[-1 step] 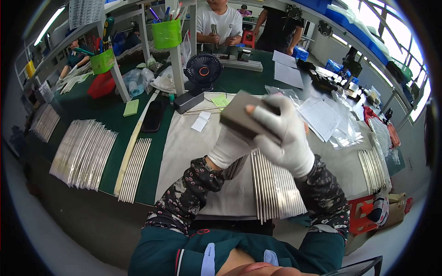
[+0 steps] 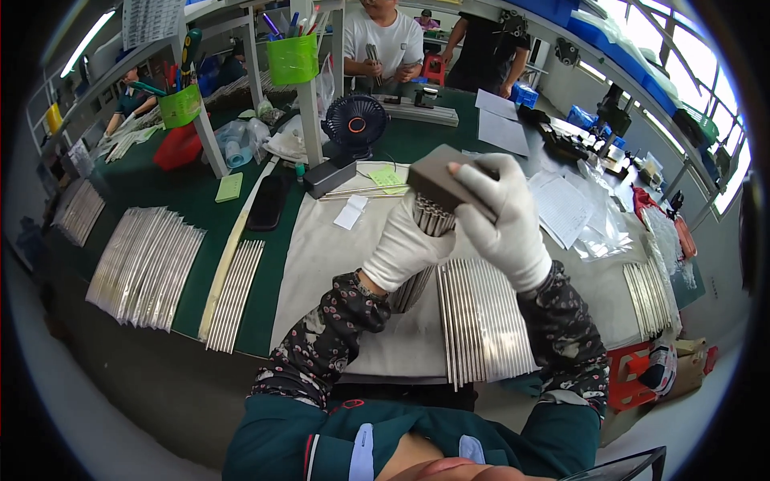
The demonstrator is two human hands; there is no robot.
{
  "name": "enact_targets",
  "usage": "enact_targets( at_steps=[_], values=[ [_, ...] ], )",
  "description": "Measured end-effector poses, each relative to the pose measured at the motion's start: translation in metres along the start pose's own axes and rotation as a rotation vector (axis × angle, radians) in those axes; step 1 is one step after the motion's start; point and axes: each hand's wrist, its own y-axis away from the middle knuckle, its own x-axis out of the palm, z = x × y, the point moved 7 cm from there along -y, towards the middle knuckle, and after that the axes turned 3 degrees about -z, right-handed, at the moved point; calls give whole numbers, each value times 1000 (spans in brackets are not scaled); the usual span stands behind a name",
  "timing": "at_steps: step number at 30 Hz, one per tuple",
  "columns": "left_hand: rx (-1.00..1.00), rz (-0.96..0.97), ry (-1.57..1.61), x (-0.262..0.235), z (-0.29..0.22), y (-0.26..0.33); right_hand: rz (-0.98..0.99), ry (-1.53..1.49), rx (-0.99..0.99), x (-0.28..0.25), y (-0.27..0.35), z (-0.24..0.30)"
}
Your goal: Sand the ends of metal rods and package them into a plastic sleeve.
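My left hand [image 2: 405, 247], in a white glove with bare fingertips, is wrapped round a bundle of thin metal rods [image 2: 433, 218]. The bundle's ends point up, and its lower part shows below my wrist. In my gloved right hand [image 2: 507, 228] is a plain grey-brown rectangular block [image 2: 443, 176], held by its right side. It sits tilted just above the rod ends; whether it touches them I cannot tell. Below my right hand, a row of metal rods [image 2: 485, 325] lies side by side on a pale cloth [image 2: 317, 264].
To the left lie wrapped rods [image 2: 146, 268], loose rods [image 2: 235, 297] and a black phone [image 2: 269, 200]. A dark fan [image 2: 355, 124] stands behind the cloth. Papers [image 2: 559, 204] and clear plastic bags are to the right. Across the bench, a person in white [image 2: 383, 40] holds several rods.
My right hand has shifted the block slightly right and up, uncovering the rod ends in my left hand. My left hand has stayed nearly in place.
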Motion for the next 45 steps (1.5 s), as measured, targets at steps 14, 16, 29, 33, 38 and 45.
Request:
enact_targets(
  at_steps=[14,16,29,33,38,45],
  values=[
    [-314,129,368,12,14,-3,52,73,98,10,-6,-25],
    [-146,61,174,7,10,-5,52,125,165,11,-3,-32],
    [-382,160,398,14,8,9,11,-65,344,7,6,-60],
    [200,-52,-66,2,-7,14,22,-126,-5,0,-5,8],
    [-235,101,496,17,17,12,68,-68,1,7,-4,8],
    [100,17,20,6,8,12,68,-22,-72,6,-4,15]
  ],
)
